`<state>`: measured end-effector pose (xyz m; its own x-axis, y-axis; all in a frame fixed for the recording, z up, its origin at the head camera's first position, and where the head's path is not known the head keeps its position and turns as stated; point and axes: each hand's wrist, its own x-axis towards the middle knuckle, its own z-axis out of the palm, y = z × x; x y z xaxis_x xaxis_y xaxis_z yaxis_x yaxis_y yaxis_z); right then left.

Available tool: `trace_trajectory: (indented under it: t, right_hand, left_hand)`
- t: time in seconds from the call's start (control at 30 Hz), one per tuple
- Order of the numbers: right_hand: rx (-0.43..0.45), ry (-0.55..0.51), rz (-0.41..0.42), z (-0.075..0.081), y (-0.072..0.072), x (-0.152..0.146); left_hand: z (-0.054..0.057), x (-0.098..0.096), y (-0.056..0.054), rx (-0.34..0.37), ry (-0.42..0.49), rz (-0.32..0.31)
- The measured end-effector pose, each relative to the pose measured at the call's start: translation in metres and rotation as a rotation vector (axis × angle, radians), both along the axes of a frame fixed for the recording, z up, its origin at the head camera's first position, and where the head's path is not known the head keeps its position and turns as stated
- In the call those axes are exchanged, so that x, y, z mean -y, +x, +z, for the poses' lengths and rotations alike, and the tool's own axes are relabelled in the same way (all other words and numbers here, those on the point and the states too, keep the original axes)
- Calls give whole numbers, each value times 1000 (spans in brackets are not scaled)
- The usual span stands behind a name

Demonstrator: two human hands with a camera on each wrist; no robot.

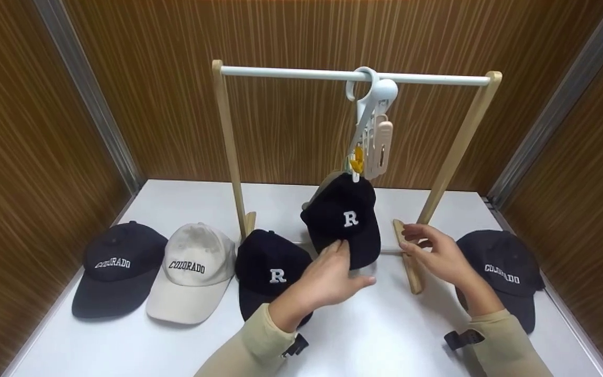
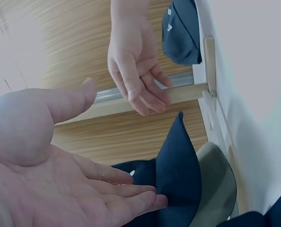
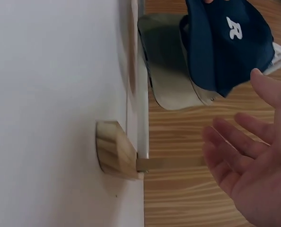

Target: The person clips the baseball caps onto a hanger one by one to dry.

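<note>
A black cap with a white R (image 1: 337, 209) hangs from a clip hanger (image 1: 368, 112) with its brim down. Behind it is a khaki cap (image 3: 171, 85), mostly hidden in the head view. My left hand (image 1: 330, 277) has its fingers straight and thumb spread, with the fingertips (image 2: 152, 196) right at the black cap's brim. To the right of the hanging caps, my right hand (image 1: 437, 254) is in the air with loosely bent fingers and nothing in it, near the rack's right leg.
A wood-and-white rack (image 1: 301, 73) carries the hanger. On the white table lie a dark COLORADO cap (image 1: 118, 267), a cream COLORADO cap (image 1: 191, 277) and another R cap (image 1: 270, 256) at left. A further dark COLORADO cap (image 1: 503, 272) is at right. Wood-grain walls surround the table.
</note>
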<state>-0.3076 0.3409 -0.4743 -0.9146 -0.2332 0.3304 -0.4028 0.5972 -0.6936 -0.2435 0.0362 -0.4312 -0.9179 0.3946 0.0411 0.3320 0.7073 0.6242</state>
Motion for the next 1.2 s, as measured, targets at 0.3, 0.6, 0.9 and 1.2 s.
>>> trace_trajectory:
  t: [0.3, 0.6, 0.9, 1.2]
  right_hand:
    - [36, 112, -35, 11, 2, -19]
    - [77, 172, -96, 19, 1, -43]
    - [122, 166, -149, 26, 3, -62]
    - [150, 222, -200, 30, 5, -77]
  left_hand:
    - [-3, -20, -1, 24, -45, -39]
    - [-8, -38, -2, 75, 14, -102]
    - [-13, -58, -5, 6, 19, -141]
    - [-15, -82, -9, 14, 29, -128]
